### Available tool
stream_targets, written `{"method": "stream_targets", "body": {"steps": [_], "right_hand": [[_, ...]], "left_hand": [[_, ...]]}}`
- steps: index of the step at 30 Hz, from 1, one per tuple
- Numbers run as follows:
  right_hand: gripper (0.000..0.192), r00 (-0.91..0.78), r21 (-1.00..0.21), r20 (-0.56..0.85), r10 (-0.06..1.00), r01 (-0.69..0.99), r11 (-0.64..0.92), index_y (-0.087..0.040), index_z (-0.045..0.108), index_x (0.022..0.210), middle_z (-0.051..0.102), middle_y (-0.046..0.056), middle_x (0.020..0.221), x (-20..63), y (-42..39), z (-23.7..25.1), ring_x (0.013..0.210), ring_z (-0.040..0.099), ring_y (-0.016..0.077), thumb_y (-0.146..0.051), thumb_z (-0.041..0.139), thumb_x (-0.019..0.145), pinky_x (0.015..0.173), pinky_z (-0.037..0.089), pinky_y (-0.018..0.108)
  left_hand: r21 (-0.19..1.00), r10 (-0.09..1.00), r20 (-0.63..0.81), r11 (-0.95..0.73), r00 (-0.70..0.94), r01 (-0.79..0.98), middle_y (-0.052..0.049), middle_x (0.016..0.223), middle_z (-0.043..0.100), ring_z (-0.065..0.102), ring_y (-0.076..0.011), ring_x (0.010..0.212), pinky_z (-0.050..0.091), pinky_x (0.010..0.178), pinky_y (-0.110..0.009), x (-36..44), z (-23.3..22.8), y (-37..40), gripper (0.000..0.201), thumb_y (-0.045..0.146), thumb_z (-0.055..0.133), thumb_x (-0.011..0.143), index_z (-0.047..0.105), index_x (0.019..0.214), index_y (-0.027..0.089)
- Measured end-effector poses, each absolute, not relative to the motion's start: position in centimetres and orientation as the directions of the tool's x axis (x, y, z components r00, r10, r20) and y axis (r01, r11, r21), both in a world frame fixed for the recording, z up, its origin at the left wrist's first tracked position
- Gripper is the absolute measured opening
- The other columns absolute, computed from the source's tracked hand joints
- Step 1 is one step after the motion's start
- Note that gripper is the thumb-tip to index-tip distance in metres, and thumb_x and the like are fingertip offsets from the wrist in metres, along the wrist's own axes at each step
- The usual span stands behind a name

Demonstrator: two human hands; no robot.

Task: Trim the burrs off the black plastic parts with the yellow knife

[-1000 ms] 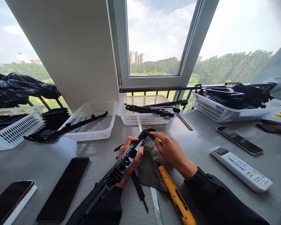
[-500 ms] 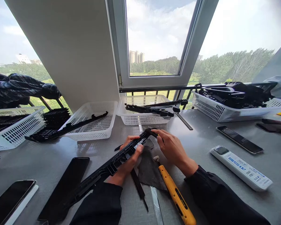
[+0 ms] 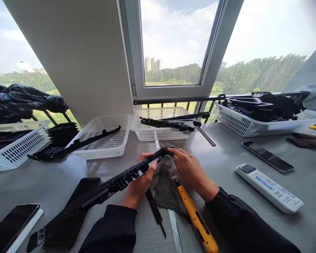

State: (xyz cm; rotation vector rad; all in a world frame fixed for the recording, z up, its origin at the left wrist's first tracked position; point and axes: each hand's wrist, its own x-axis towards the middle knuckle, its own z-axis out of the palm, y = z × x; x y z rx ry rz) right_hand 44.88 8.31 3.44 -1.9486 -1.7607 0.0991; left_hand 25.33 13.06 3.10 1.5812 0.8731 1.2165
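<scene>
My left hand [image 3: 140,184] is closed around a long black plastic strip with ribs and clips [image 3: 121,181], its thumb on the upper side. The strip slants from lower left to upper right, above the table. At its far end, my right hand [image 3: 193,168] has bent fingers closed on the dark tip. Below the hands lie a dark grey cloth [image 3: 164,189], a thin black blade-like tool [image 3: 155,209] and a steel ruler [image 3: 175,228]. A yellow-handled tool with a small round head [image 3: 197,218] rests beside my right wrist.
White baskets stand along the back: one under a black strip [image 3: 105,153], one with several black parts [image 3: 160,135], and a full one [image 3: 242,121] at right. Phones [image 3: 268,156] and a white handheld device [image 3: 270,188] lie right; more phones [image 3: 15,225] lie left.
The near end of the black strip has swung up and to the left, so the strip lies flatter, uncovering a small dark object at lower left. Both hands keep their hold, slightly lower.
</scene>
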Motion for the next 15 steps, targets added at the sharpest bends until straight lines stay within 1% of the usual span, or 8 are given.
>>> {"method": "stream_targets", "body": {"steps": [3, 6, 9, 11, 13, 15], "right_hand": [[0.049, 0.165, -0.384, 0.23, 0.959, 0.921, -0.066, -0.024, 0.062, 0.146, 0.072, 0.01, 0.134, 44.6, 8.4, 3.2, 0.112, 0.073, 0.0234, -0.014, 0.042, 0.103, 0.09, 0.055, 0.033], [0.049, 0.174, -0.371, 0.196, 0.965, 0.924, -0.091, -0.022, 0.062, 0.147, 0.072, 0.011, 0.135, 44.6, 8.5, 2.9, 0.114, 0.073, 0.024, -0.014, 0.043, 0.102, 0.091, 0.054, 0.034], [0.048, 0.179, -0.377, 0.186, 0.966, 0.921, -0.099, -0.021, 0.064, 0.144, 0.073, 0.011, 0.133, 44.6, 8.6, 2.7, 0.115, 0.073, 0.0244, -0.014, 0.045, 0.101, 0.092, 0.054, 0.033], [0.047, 0.178, -0.396, 0.203, 0.963, 0.914, -0.086, -0.019, 0.064, 0.143, 0.074, 0.011, 0.131, 44.6, 8.7, 2.6, 0.116, 0.072, 0.0246, -0.014, 0.047, 0.1, 0.093, 0.054, 0.033], [0.045, 0.181, -0.42, 0.242, 0.953, 0.905, -0.065, -0.019, 0.065, 0.14, 0.075, 0.01, 0.129, 44.5, 8.6, 2.8, 0.115, 0.073, 0.0249, -0.014, 0.049, 0.099, 0.093, 0.054, 0.033], [0.043, 0.196, -0.444, 0.317, 0.928, 0.895, -0.037, -0.021, 0.066, 0.137, 0.077, 0.008, 0.127, 44.6, 8.4, 3.2, 0.111, 0.074, 0.0247, -0.016, 0.049, 0.099, 0.089, 0.055, 0.032]], "left_hand": [[0.944, 0.908, 0.316, -0.33, 0.276, 0.006, -0.002, 0.085, 0.073, 0.065, -0.0214, 0.076, 0.051, 0.077, -0.033, 25.6, 3.0, 12.8, 0.02, 0.037, 0.078, 0.085, 0.073, 0.101, 0.026], [0.918, 0.88, 0.347, -0.389, 0.325, 0.073, 0.001, 0.077, 0.069, 0.06, -0.0175, 0.066, 0.049, 0.069, -0.031, 25.8, 2.1, 12.9, 0.021, 0.037, 0.075, 0.088, 0.071, 0.103, 0.025], [0.877, 0.847, 0.397, -0.464, 0.354, 0.126, 0.0, 0.085, 0.072, 0.064, -0.0174, 0.073, 0.05, 0.071, -0.03, 26.0, 1.1, 13.1, 0.022, 0.037, 0.073, 0.09, 0.069, 0.109, 0.024], [0.859, 0.834, 0.422, -0.493, 0.355, 0.138, -0.001, 0.088, 0.073, 0.066, -0.0181, 0.076, 0.052, 0.073, -0.03, 26.0, 0.8, 13.2, 0.024, 0.039, 0.072, 0.091, 0.069, 0.111, 0.024], [0.851, 0.837, 0.44, -0.504, 0.327, 0.146, -0.001, 0.089, 0.073, 0.066, -0.0183, 0.076, 0.052, 0.073, -0.031, 25.9, 1.0, 13.2, 0.026, 0.042, 0.069, 0.093, 0.068, 0.112, 0.024], [0.857, 0.854, 0.438, -0.491, 0.28, 0.158, -0.003, 0.093, 0.073, 0.066, -0.0195, 0.079, 0.053, 0.077, -0.034, 25.7, 1.4, 13.3, 0.027, 0.045, 0.065, 0.096, 0.067, 0.115, 0.025]]}}
